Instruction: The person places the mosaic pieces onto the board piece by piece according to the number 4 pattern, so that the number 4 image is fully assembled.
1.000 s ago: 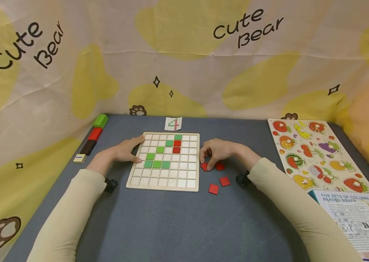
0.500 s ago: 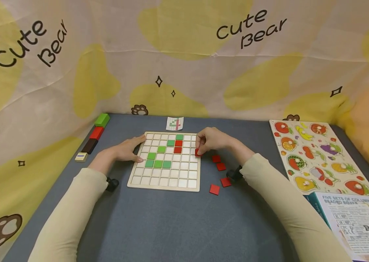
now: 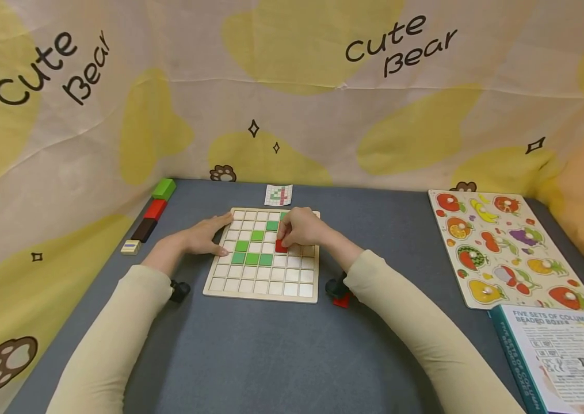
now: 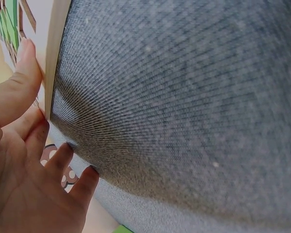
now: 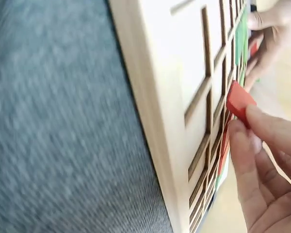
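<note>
The red square tile [image 3: 281,246] has come from the right edge of the wooden grid board [image 3: 260,296], where it was half a second ago, to over the middle columns, just up and right of the lowest row of green tiles [image 3: 252,259]. The right hand [image 3: 302,226] pinches it between thumb and fingertip. The left hand [image 3: 201,237] has stayed at the board's left edge, fingers spread and grasping nothing. The right forearm now hides most of the loose red tiles; one loose red tile [image 3: 340,301] shows beside the wrist on the table [image 3: 250,356].

The right wrist view shows the pinched tile tilted, and red in the grid behind it that the hand largely covers from above. The left wrist view shows the left thumb on the board's rim and other fingertips on the tabletop.
</note>
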A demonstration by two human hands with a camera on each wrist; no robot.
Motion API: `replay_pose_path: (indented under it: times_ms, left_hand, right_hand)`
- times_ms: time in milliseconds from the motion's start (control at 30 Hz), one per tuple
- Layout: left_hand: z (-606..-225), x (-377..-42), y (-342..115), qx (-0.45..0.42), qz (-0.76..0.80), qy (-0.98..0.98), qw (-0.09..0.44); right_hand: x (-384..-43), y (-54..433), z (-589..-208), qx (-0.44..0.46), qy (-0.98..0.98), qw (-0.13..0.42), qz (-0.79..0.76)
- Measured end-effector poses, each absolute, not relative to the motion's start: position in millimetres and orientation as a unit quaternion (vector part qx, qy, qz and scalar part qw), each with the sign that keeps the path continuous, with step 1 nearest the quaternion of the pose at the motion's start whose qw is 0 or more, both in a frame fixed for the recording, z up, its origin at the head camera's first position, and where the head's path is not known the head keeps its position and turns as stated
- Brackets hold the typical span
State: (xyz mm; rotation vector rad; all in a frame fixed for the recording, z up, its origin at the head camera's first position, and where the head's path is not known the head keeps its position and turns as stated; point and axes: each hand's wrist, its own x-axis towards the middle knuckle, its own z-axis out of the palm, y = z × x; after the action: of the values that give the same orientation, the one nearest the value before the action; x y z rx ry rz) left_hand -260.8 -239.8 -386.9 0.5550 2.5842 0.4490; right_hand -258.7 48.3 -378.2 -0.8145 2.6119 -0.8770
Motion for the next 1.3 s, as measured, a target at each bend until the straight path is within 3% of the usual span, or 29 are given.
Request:
replay_pose_path:
  times_ms: [367,533,700,1000,1300]
  left_hand:
    - [-386.2,-260.3,-239.1,0.203,0.171,0.937,0.227]
    - [-386.0,-260.5,-237.5,0.204,0.173,0.936,0.227]
    - [-384.3,-259.7,-237.7,0.207,0.175,0.935,0.227]
    - [-386.3,-259.7,-242.2,0.195,0.173,0.937,0.231]
    - [-385.0,-259.1,-239.5,0.197,0.177,0.936,0.232]
  right_hand:
    - [-254.2,46.2,-378.9,-0.305,0.917,0.101,-0.237]
    - [-258.7,67.5,-374.2,-0.324,0.906,0.113,-0.248]
    - [-268.2,108.1,-370.0,-0.334,0.892,0.148,-0.268]
    - [-274.2,168.0,-368.8,-0.317,0.852,0.322,-0.265]
    - [-273.5,178.9,-377.1,-0.338,0.863,0.298,-0.229]
